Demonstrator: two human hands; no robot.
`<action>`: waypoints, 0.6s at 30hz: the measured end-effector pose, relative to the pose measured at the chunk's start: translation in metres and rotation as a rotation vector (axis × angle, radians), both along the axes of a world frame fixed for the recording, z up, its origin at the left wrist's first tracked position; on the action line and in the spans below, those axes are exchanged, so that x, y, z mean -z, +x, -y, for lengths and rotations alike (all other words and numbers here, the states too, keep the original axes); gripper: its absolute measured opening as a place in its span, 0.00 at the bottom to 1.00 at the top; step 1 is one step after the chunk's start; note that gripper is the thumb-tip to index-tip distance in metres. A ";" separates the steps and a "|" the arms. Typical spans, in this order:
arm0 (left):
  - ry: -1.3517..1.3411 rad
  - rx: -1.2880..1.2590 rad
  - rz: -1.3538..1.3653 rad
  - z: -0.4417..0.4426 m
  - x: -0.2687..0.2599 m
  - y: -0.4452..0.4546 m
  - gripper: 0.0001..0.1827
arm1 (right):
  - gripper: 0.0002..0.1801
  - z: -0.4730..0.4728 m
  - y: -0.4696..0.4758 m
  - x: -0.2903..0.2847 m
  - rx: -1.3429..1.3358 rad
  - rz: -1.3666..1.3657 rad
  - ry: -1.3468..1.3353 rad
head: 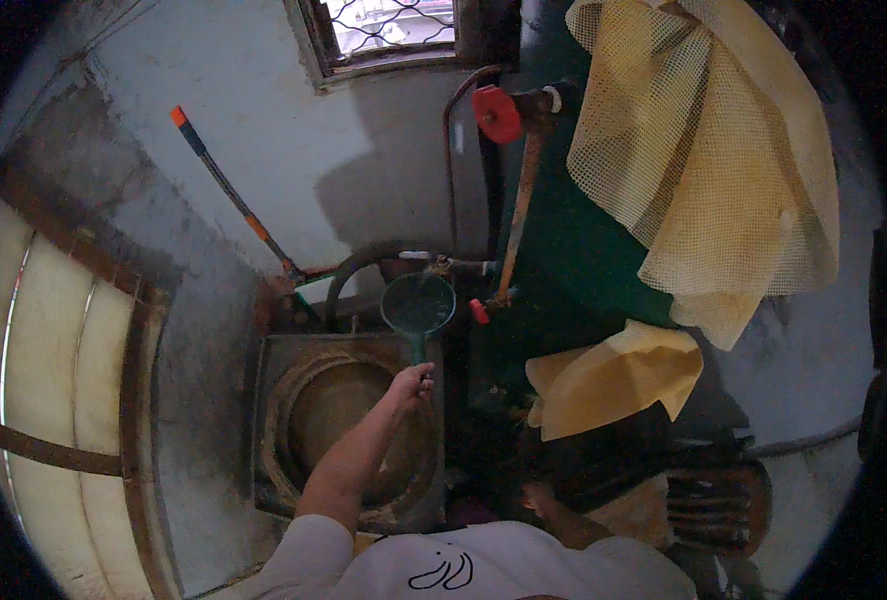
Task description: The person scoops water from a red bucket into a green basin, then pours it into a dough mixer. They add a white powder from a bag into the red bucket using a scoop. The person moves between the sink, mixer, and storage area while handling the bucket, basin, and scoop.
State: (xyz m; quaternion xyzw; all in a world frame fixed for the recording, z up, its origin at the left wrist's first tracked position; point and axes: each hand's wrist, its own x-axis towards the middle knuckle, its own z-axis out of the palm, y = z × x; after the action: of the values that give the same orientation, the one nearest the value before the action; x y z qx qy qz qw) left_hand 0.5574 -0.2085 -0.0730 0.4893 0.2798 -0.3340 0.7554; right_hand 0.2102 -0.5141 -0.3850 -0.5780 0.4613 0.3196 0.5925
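Note:
My left hand [415,384] reaches forward, gripping the handle of a round green long-handled dipper or strainer [418,306]; which of the two is too dim to tell. Its round head lies just below a wall tap [443,264], over the back right corner of a square stove-like block [274,352]. Set into that block is a wide round pan or basin [331,420] with a worn, crusted rim, partly covered by my left forearm. My right hand [539,496] hangs low beside my body in deep shadow, its fingers blurred.
A rusty pipe [522,202] with a red valve wheel [497,114] rises at the back. Yellowed mesh cloth [736,180] hangs on the right, above a stiff yellow sheet [623,382]. An orange-tipped pole [233,191] leans on the wall. A wooden chair [717,502] stands at lower right.

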 end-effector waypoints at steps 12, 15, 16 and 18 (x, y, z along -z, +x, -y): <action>0.013 0.116 -0.037 -0.009 -0.013 0.003 0.08 | 0.09 0.001 0.005 -0.025 -0.007 0.059 0.015; 0.097 0.112 0.027 -0.008 -0.016 0.001 0.09 | 0.09 -0.002 0.006 -0.025 0.003 0.058 0.011; 0.064 0.090 -0.001 -0.009 -0.017 0.002 0.09 | 0.09 -0.002 0.006 -0.025 0.003 0.058 0.008; 0.011 0.031 -0.068 -0.011 -0.019 0.001 0.10 | 0.09 -0.003 0.005 -0.026 0.000 0.058 0.006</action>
State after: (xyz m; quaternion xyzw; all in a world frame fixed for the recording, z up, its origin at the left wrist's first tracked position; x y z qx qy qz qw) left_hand 0.5586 -0.1976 -0.0540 0.4860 0.2997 -0.3608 0.7374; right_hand 0.2155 -0.5107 -0.3592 -0.5850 0.4430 0.3041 0.6075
